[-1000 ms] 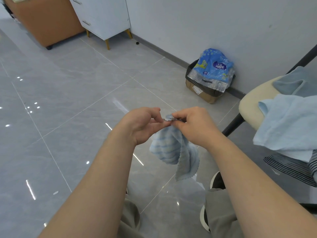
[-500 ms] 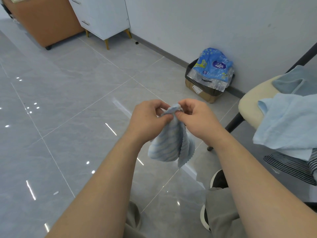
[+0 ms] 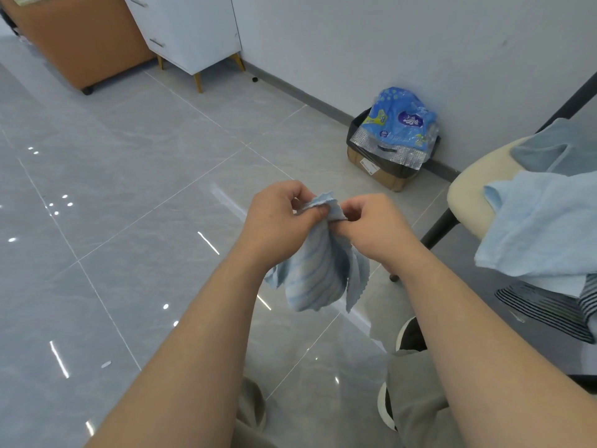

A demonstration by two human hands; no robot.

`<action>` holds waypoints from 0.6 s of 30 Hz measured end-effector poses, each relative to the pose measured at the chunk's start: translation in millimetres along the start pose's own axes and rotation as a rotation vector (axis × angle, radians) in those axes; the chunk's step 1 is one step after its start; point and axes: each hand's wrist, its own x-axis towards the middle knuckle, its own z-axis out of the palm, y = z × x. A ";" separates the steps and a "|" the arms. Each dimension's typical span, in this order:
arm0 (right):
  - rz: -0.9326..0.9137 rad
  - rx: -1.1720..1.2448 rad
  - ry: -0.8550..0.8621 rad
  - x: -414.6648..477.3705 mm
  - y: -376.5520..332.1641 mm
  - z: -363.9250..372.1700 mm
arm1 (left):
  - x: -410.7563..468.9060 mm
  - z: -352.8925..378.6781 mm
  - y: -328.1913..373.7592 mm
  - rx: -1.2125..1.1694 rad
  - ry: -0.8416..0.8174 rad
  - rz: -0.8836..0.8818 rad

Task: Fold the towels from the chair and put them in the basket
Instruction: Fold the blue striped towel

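**Item:** small striped blue towel [image 3: 318, 274], centre of frame, held in the air above the floor and hanging bunched from its top edge.

**Hands:** left hand [image 3: 279, 221] and right hand [image 3: 373, 229] are close together, nearly touching. Each pinches the towel's upper edge between thumb and fingers.

**Handling (judged):** light, thin and limp. It has a zigzag-cut hem and holds no shape of its own. It is neither fragile nor slippery. Best taken at two neighbouring corners and drawn apart so the cloth falls flat before folding.

**Remaining stock:** right edge of frame, on the chair [image 3: 465, 202]. A pale blue towel [image 3: 542, 227] is draped over the cream seat, with a grey-blue towel [image 3: 555, 147] behind it and a dark striped cloth [image 3: 549, 310] below it.

**Basket:** not in view.

**Surface:** glossy grey tiled floor [image 3: 129, 189] with lamp reflections. No tabletop shows, so folding probably has to be done in the air.

**Room:**
- white wall [image 3: 387, 43]
- at the wall's foot, upper right, a cardboard box [image 3: 378, 174] lined in black and holding a blue plastic wrapper [image 3: 400, 121]
- at the top, left of centre, a white cabinet [image 3: 193, 27] on wooden legs
- at upper left, a brown cabinet [image 3: 74, 40]
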 end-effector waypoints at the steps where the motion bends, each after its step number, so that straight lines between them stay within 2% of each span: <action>1: -0.003 0.009 0.010 -0.5 -1.5 -0.1 | 0.1 0.0 0.1 0.000 0.000 -0.003; 6: 0.008 -0.069 0.018 0.2 -2.9 1.5 | -3.3 0.0 2.1 -0.008 -0.032 0.045; 11: -0.035 -0.263 -0.010 -2.3 -4.3 1.6 | -5.6 0.0 7.9 0.063 -0.047 0.063; 18: -0.039 -0.232 0.002 -1.6 -4.2 0.4 | -3.9 0.3 2.5 0.119 -0.009 0.159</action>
